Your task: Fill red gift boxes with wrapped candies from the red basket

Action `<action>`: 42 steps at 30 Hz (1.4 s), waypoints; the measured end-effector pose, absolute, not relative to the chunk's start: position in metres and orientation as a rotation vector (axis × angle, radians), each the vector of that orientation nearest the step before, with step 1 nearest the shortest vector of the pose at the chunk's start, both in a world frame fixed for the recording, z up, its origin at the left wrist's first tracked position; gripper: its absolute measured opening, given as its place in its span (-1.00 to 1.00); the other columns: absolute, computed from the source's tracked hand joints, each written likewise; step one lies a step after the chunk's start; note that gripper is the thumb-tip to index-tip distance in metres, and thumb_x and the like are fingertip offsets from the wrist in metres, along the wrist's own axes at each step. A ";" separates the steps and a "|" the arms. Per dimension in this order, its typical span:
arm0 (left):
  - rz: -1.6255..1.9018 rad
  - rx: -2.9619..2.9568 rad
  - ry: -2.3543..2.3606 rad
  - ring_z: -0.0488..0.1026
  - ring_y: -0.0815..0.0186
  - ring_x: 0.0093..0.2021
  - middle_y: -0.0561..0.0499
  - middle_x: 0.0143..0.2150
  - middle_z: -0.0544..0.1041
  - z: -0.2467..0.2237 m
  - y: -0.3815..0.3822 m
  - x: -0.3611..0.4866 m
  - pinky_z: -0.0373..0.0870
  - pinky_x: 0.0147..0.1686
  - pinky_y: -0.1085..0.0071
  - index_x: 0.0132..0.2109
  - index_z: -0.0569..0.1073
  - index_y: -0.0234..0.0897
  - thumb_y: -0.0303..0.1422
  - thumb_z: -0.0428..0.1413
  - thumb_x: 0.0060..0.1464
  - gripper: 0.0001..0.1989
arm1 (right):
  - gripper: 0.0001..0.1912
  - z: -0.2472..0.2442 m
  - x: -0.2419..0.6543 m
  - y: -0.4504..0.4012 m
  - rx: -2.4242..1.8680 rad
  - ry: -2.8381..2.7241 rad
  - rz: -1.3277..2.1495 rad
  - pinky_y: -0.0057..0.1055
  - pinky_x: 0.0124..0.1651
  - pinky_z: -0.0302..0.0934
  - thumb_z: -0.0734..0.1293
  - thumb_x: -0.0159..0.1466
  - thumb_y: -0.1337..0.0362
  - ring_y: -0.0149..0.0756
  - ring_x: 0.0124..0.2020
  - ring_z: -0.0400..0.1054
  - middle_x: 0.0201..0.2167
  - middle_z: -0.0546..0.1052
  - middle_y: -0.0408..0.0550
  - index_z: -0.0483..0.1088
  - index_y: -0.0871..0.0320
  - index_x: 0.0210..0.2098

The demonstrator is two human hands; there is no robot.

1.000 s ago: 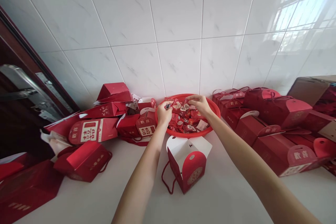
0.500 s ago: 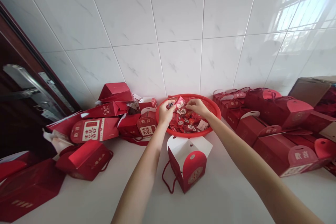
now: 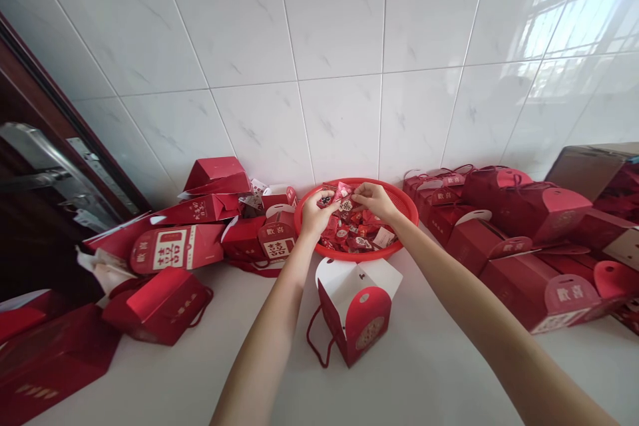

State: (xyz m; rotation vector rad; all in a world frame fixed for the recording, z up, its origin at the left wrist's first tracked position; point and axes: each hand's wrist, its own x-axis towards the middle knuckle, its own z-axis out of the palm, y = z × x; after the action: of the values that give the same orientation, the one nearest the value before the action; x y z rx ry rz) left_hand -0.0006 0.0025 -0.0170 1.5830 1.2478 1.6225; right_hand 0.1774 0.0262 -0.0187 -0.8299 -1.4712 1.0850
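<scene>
Both my hands are over a red plastic basket (image 3: 410,208) that holds several wrapped candies (image 3: 362,239) in red wrappers. My left hand (image 3: 315,214) is closed on wrapped candies; a pink-and-red one (image 3: 343,191) sticks up from its fingertips, and a dark one shows by the fingers. My right hand (image 3: 375,200) is beside it on the right, with thumb and fingers pinched together near the pink candy. What the pinch holds, if anything, I cannot make out. Just in front of the basket stands an open red gift box (image 3: 367,323) with white inner flaps and a cord handle.
Red gift boxes (image 3: 172,253) lie heaped on the left, and more closed boxes (image 3: 536,213) are stacked on the right. A cardboard carton (image 3: 582,163) stands at the far right. Behind is a tiled wall (image 3: 339,120); a dark door with a metal handle (image 3: 47,153) is at the left.
The hands stay over the basket in almost the same place. The pink candy has tilted slightly more upright, and the view has shifted a little.
</scene>
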 end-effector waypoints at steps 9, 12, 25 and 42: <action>1.712 1.512 1.273 0.55 0.15 -0.06 0.00 -0.20 0.66 -0.018 0.006 -0.003 0.40 0.07 0.25 -0.30 0.61 -0.24 -0.51 0.28 -0.15 -0.81 | -0.81 -0.018 0.178 0.029 -1.184 -1.734 0.748 -0.35 -0.16 0.45 0.19 0.33 0.20 -0.28 -0.22 0.50 -0.23 0.57 -0.01 0.38 0.14 -0.32; 1.744 1.439 1.317 0.55 0.14 -0.07 -0.04 -0.16 0.65 -0.022 0.010 -0.003 0.41 0.05 0.24 -0.26 0.61 -0.26 -0.49 0.28 -0.15 -0.79 | -0.90 -0.026 0.179 0.033 -1.408 -1.931 0.640 -0.33 -0.16 0.40 0.27 0.18 0.39 -0.17 -0.21 0.52 -0.28 0.60 0.01 0.42 0.14 -0.41; 1.718 1.348 1.247 0.58 0.18 -0.13 -0.02 -0.25 0.64 -0.031 0.018 -0.007 0.49 -0.04 0.28 -0.25 0.60 -0.25 -0.49 0.31 -0.20 -0.74 | -0.43 -0.050 0.172 0.055 -1.707 -2.408 0.517 -0.21 -0.12 0.38 0.47 -0.08 0.40 0.03 -0.07 0.53 -0.01 0.61 0.04 0.57 -0.06 -0.05; 1.689 1.260 1.210 0.58 0.20 -0.17 -0.03 -0.24 0.64 -0.028 0.012 -0.004 0.50 -0.10 0.28 -0.27 0.61 -0.28 -0.51 0.29 -0.21 -0.76 | -0.67 -0.047 0.170 0.050 -1.808 -2.510 0.414 -0.15 -0.09 0.41 0.42 0.06 0.38 0.07 -0.07 0.52 0.02 0.56 0.18 0.57 0.12 -0.15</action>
State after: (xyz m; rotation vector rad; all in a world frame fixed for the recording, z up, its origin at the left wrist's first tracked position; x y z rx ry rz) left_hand -0.0038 0.0125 -0.0279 1.2604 1.2096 1.6893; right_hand 0.1703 0.0498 -0.0469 -1.8085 -2.5104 0.4143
